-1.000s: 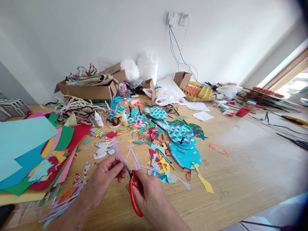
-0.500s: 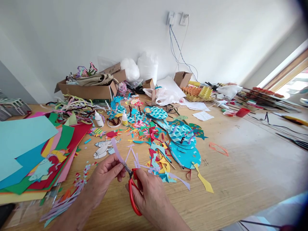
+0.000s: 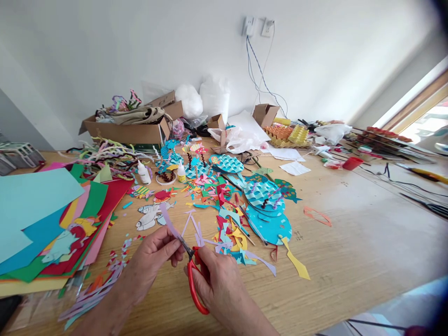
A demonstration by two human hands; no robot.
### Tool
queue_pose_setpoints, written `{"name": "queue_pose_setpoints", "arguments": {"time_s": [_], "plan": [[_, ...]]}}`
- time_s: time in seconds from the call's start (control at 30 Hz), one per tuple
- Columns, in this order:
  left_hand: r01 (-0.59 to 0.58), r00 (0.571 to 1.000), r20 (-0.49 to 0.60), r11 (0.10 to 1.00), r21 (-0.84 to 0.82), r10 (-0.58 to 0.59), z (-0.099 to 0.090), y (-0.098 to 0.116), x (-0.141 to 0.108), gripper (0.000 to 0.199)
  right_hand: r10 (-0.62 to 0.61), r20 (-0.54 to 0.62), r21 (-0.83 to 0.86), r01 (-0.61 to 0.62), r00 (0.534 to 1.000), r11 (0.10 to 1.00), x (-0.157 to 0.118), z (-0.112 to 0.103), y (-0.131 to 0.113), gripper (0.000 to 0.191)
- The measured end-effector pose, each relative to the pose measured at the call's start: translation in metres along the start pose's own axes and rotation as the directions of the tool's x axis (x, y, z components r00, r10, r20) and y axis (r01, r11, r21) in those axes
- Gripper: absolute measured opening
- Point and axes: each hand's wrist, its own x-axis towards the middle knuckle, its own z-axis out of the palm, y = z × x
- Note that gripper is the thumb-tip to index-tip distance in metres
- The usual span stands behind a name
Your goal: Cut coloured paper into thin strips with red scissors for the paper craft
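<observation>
Between the thumb and fingers of my left hand [image 3: 156, 254] is a narrow purple paper strip [image 3: 168, 221], its free end pointing up and away. My right hand [image 3: 219, 275] is wrapped round the red handles of a pair of scissors [image 3: 196, 294]. The scissor blades point up and left and meet the strip right beside my left fingertips. Past my hands, thin purple offcuts [image 3: 196, 228] lie on the wooden table [image 3: 336, 266]. White paper fish [image 3: 149, 217] rest beyond my left hand.
Coloured paper sheets [image 3: 31, 200] are stacked at the left. Glue bottles [image 3: 143, 172] stand behind the fish. Blue decorated discs [image 3: 268, 224] and yellow scraps [image 3: 297, 263] lie right of centre. A cardboard box [image 3: 126, 130] sits by the wall, and a red cup [image 3: 352, 163] is farther right.
My hands and the scissors have shifted very slightly, and the purple strip's free end sits a little lower. Nothing else has visibly moved.
</observation>
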Motion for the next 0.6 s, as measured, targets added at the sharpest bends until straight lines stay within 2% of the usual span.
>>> {"name": "queue_pose_setpoints", "arguments": {"time_s": [0.33, 0.6], "plan": [[0.019, 0.999, 0.037, 1.000, -0.009, -0.019, -0.0042, 0.0015, -0.0011, 0.010, 0.009, -0.009, -0.017, -0.009, 1.000, 1.000, 0.0012, -0.0008, 0.0038, 0.017], [0.000, 1.000, 0.012, 1.000, -0.002, 0.000, -0.0074, 0.0001, 0.0009, 0.013, 0.005, 0.025, 0.008, -0.005, 1.000, 1.000, -0.0011, -0.0011, 0.0021, 0.013]]}}
